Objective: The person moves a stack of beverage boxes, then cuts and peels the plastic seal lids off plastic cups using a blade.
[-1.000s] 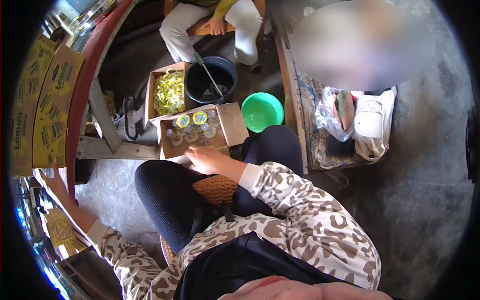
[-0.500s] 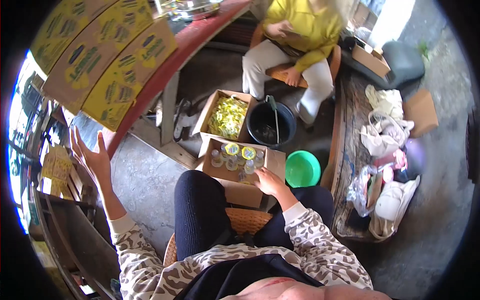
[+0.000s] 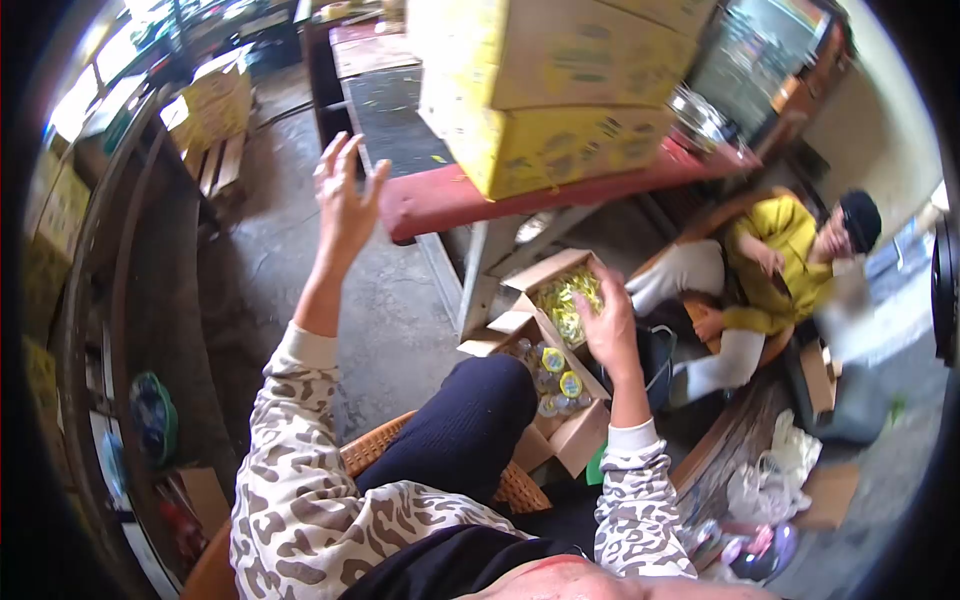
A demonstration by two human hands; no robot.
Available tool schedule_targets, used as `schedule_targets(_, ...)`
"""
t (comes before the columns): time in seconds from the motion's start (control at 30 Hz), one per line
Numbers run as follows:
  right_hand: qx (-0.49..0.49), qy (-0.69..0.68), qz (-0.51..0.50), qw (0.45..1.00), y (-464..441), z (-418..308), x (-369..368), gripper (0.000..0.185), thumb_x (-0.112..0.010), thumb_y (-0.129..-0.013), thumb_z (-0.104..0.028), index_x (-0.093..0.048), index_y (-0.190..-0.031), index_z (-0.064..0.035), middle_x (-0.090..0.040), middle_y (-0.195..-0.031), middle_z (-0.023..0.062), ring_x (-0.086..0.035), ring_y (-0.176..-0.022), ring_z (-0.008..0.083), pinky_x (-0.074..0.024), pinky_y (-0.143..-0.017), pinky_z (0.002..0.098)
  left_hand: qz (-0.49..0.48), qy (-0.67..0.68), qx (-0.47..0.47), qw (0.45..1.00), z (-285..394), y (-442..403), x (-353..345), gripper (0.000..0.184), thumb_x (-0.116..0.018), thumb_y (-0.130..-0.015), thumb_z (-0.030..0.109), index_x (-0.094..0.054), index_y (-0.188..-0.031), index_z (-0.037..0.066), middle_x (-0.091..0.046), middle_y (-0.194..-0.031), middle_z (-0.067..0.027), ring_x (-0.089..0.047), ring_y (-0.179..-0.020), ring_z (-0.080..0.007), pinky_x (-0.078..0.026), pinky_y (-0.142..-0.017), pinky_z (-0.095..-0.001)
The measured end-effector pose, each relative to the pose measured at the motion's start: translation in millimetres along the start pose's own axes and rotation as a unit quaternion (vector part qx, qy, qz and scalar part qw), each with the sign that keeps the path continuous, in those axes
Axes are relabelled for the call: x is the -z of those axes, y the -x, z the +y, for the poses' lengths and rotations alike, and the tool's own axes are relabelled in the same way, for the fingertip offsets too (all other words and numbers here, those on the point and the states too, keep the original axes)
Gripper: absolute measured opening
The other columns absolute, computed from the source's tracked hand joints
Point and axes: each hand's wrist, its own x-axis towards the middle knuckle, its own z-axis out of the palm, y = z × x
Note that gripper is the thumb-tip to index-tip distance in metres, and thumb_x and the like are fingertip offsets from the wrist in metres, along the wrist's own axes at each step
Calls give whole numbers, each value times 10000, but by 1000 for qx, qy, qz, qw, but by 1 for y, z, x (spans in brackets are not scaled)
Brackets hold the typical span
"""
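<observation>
My left hand [image 3: 347, 205] is raised near the end of a red-edged table [image 3: 410, 205], fingers spread and holding nothing. My right hand [image 3: 608, 325] is lifted in front of the open boxes, its fingers apart with nothing visible in them. Behind it, a cardboard box holds a heap of small yellow labels or wrappers [image 3: 565, 300]; my fingers partly cover it. Closer to my knee, another open carton [image 3: 578, 438] contains several clear bottles or cups [image 3: 550, 380], some topped with yellow round labels.
Yellow printed cartons [image 3: 580, 150] are stacked on the table. A person in a yellow top [image 3: 790, 250] sits at the right, beside a dark bucket [image 3: 655, 360]. Bags [image 3: 765, 490] lie on a wooden bench [image 3: 725, 450]. A wooden rack [image 3: 125, 270] stands left.
My view has swung left. The right hand has come up from the bottle carton, and the left hand is held higher, nearer the table's end.
</observation>
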Motion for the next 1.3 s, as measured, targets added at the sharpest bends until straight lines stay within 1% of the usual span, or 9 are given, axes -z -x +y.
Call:
schedule_targets(0.17,131,-18,53,990,-90,-77,-13,678,-706,-846,-123,-354,-1415,-11,-409,-1352,242,-431,-1243,400,-369,-1055,455,-25,42,17,999,12,8,-3,552,-689,-853,358,-551,-1299,63,-402,-1422,-231,-367,-1328,-379,-282,-1093,-493)
schedule_targets(0.3,189,26,127,974,-118,-108,-30,837,-769,-796,-185,-277,-1446,6,-334,-1420,281,-333,-1318,444,-287,-1101,515,-27,41,-5,999,5,-9,-8,505,-675,-858,345,-573,-1272,76,-427,-1435,-158,-323,-1363,-375,-241,-1078,-559)
schedule_targets(0.47,156,82,183,967,-140,-104,-54,1144,-833,-735,-352,-74,-1494,44,-101,-1512,349,-120,-1421,476,-179,-1149,546,-22,10,44,999,-11,-78,-33,381,-606,-899,273,-607,-1255,136,-553,-1357,-49,-373,-1355,-314,-257,-1101,-494)
schedule_targets(0.57,86,115,193,971,-145,-100,-69,1247,-849,-706,-395,4,-1479,86,-54,-1503,390,-87,-1422,494,-142,-1157,553,-120,48,29,991,-34,-124,-86,455,-535,-862,184,-568,-1314,143,-567,-1336,-118,-456,-1302,-319,-303,-1038,-640)
schedule_targets(0.7,82,132,194,969,-152,-90,-73,1295,-845,-701,-419,55,-1458,123,-13,-1493,417,-58,-1419,515,-117,-1165,547,-232,170,99,953,-12,-158,-102,527,-460,-792,61,-574,-1303,124,-612,-1267,-172,-584,-1169,-343,-468,-965,-407)
schedule_targets(0.83,66,120,159,978,-149,-94,-66,1253,-822,-730,-390,56,-1448,142,0,-1493,417,-54,-1415,523,-112,-1173,530,-254,201,98,941,-9,-174,-112,266,-531,-825,190,-697,-989,63,-684,-1038,-197,-666,-985,-334,-528,-860,-435)
schedule_targets(1.03,67,121,155,978,-150,-97,-63,1227,-820,-734,-354,46,-1445,148,-46,-1473,429,-89,-1398,534,-133,-1165,543,-194,178,115,958,-1,-167,-113,294,-537,-855,232,-670,-1062,71,-674,-1051,-221,-651,-1008,-367,-518,-877,-447)
schedule_targets(1.1,70,114,153,979,-149,-99,-63,1204,-833,-717,-257,39,-1448,139,-48,-1450,448,-108,-1379,566,-164,-1146,573,-235,174,121,949,4,-163,-104,462,-453,-786,45,-618,-1216,72,-639,-1151,-248,-617,-1095,-388,-487,-932,-434)
schedule_targets(1.3,78,118,150,979,-150,-97,-60,1202,-836,-715,-265,28,-1456,120,-44,-1459,435,-111,-1375,566,-179,-1146,563,-226,200,124,945,5,-157,-95,479,-463,-772,58,-615,-1226,70,-651,-1107,-255,-628,-1072,-381,-494,-924,-431)
